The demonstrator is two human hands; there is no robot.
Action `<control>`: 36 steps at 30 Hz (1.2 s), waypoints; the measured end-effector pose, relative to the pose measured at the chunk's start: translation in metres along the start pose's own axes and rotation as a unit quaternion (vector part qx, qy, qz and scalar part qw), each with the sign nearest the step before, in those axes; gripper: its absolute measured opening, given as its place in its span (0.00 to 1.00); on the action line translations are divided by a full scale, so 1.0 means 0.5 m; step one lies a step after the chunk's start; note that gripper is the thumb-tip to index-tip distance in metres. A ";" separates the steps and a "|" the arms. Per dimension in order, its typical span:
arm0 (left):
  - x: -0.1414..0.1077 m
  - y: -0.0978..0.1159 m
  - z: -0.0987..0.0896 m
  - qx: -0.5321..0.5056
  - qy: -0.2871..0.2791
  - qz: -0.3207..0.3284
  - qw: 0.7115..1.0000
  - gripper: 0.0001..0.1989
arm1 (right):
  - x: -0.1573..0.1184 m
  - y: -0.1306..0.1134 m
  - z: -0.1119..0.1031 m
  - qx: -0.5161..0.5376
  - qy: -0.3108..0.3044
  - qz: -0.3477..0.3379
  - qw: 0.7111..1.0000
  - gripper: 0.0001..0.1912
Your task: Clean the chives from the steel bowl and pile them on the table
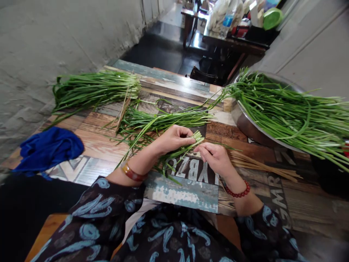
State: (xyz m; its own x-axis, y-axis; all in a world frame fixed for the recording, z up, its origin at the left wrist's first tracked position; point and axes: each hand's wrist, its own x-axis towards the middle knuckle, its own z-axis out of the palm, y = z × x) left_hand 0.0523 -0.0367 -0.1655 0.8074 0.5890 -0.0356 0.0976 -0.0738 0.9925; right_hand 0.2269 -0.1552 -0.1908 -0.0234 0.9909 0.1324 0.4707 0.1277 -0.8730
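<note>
My left hand (pixel 174 140) is closed around a small bunch of garlic chives (pixel 199 137), whose pale cut ends point right past my thumb. Close beside those ends is my right hand (pixel 214 156), thumb and fingers pinched together; what they hold, if anything, is too small to make out. Just beyond my left hand lies a loose heap of chives (pixel 177 119) on the patchwork wooden table (pixel 191 193). Long dry straw strands (pixel 265 165) spread to the right of my right hand. More straw (pixel 123 111) rests against the heap's left end.
At the far left of the table is a large bundle of chives (pixel 95 89), with a blue cloth (pixel 51 147) nearer me. A metal bowl (pixel 252 131) heaped with long chives (pixel 294 109) stands at right. Behind, another table (pixel 231 43) carries bags and a bottle (pixel 228 20).
</note>
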 end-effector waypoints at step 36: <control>0.131 -0.015 -0.064 0.434 0.116 0.077 0.890 0.10 | 0.042 0.000 -0.029 -0.047 0.040 -0.035 0.997 0.10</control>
State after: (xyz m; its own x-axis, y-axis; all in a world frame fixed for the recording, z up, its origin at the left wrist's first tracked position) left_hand 0.0858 0.0283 -0.1713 0.7180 0.6611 0.2178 0.4901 -0.7023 0.5162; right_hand 0.2390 -0.1348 -0.1811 0.0102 0.9729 0.2311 0.5514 0.1873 -0.8129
